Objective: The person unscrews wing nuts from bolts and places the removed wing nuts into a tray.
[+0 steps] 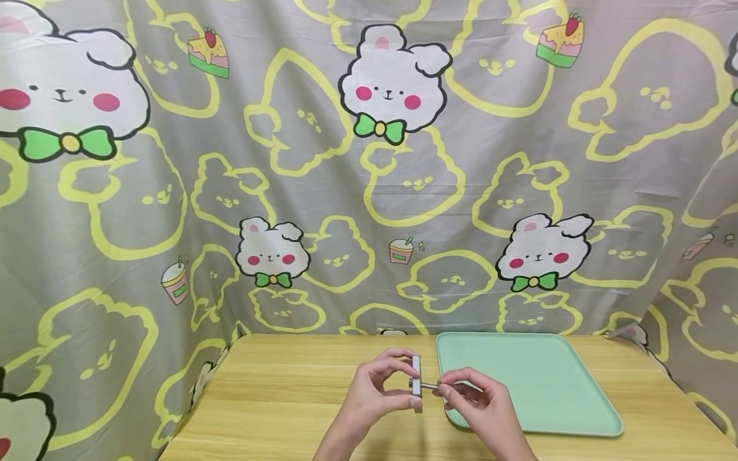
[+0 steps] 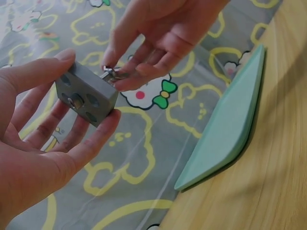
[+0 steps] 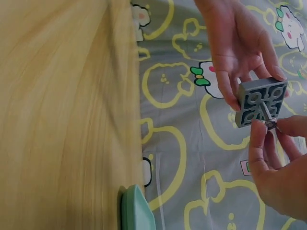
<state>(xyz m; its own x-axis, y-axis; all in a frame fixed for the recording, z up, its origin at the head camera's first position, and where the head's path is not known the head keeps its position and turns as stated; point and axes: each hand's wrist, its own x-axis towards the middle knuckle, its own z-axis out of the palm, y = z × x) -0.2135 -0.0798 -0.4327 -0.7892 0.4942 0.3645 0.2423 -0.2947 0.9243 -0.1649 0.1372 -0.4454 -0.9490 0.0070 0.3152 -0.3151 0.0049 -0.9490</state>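
Note:
A grey square block [image 1: 416, 384] with several round holes is held upright between the thumb and fingers of my left hand [image 1: 377, 392]. A threaded metal bolt [image 3: 266, 112] runs from the middle of the block's ribbed face. Its other end shows in the center of the opposite face in the left wrist view. My right hand [image 1: 483, 404] pinches a small nut-like metal piece [image 3: 271, 125] at the bolt's outer end, between thumb and fingertips. Whether that piece is a separate nut or the bolt's head, I cannot tell.
A light green tray [image 1: 536, 384] lies on the wooden table [image 1: 277, 384], behind and to the right of my right hand. A grey curtain [image 1: 323, 256] with bear and rabbit prints hangs behind and beside the table.

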